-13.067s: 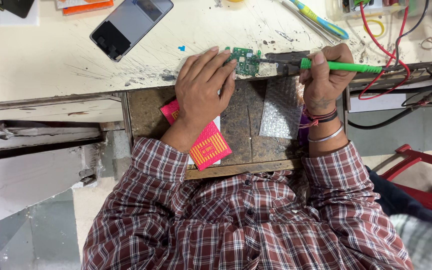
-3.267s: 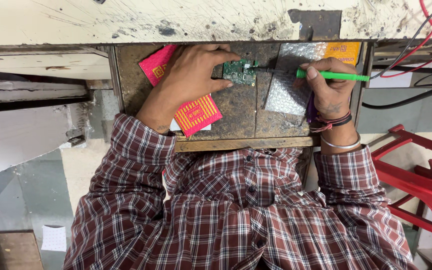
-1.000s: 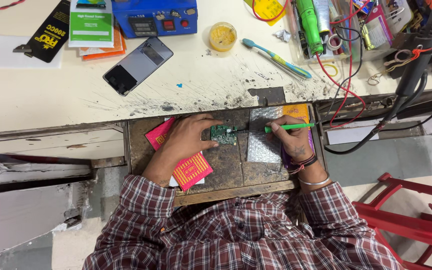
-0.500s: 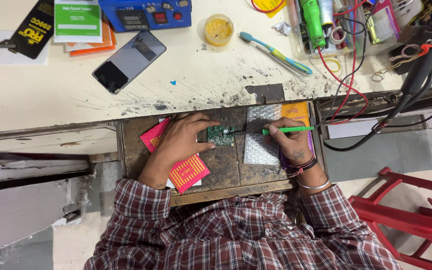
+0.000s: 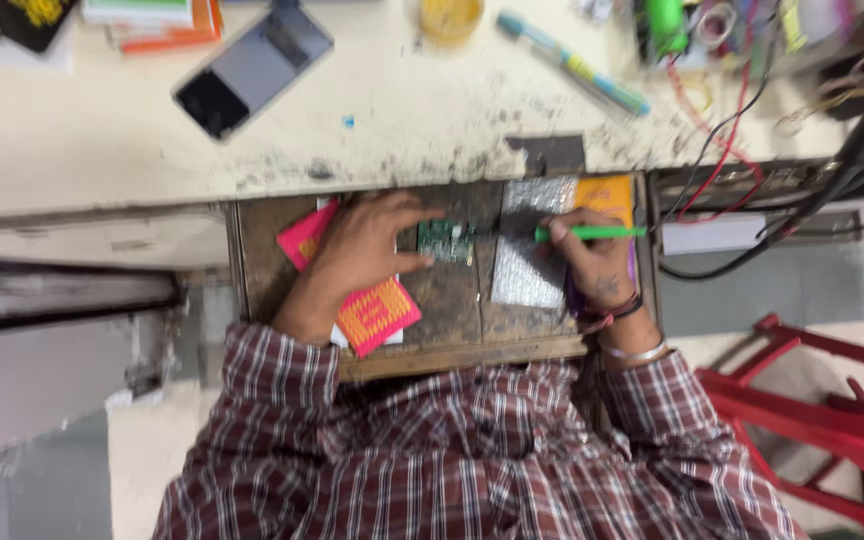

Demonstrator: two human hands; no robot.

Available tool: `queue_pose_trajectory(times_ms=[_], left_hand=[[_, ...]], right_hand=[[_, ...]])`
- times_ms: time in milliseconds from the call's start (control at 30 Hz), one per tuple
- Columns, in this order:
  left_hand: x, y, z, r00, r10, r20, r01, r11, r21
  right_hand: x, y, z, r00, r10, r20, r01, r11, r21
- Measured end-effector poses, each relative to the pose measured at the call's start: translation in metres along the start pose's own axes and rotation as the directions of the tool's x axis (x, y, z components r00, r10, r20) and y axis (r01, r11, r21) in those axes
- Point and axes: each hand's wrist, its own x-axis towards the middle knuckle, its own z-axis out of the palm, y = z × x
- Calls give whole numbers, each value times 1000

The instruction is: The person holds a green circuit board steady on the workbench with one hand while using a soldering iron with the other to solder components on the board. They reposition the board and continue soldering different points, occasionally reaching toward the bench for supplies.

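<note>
Working over wooden drawer (image 5: pixel 452 325), scuffed cream bench (image 5: pixel 372 120)

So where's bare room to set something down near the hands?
Bare bench lies left of the phone, and between the phone and the pen. The tray is crowded: left hand on the green board, pink packet, foil, right hand with the green tool. The top right corner is tangled with wires.
</note>
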Motion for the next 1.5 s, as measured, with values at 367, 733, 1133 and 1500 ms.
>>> queue_pose_trajectory(times_ms=[367, 733, 1133, 1500], left_hand=[[1, -10, 5, 995, 84, -52, -86, 996, -26], [-2, -9, 4, 992, 100, -82, -101, 995, -7], [-2, -9, 6, 994, 75, -79, -76, 997, -16], [0, -10, 4, 991, 100, -86, -103, 994, -38]], right_hand=[[-5, 1, -5, 1000, -14, -3, 15, 996, 84], [-4, 6, -5, 998, -67, 15, 65, 991, 118], [-4, 6, -5, 997, -78, 16, 76, 991, 106], [-4, 5, -5, 996, -84, 18, 82, 993, 82]])
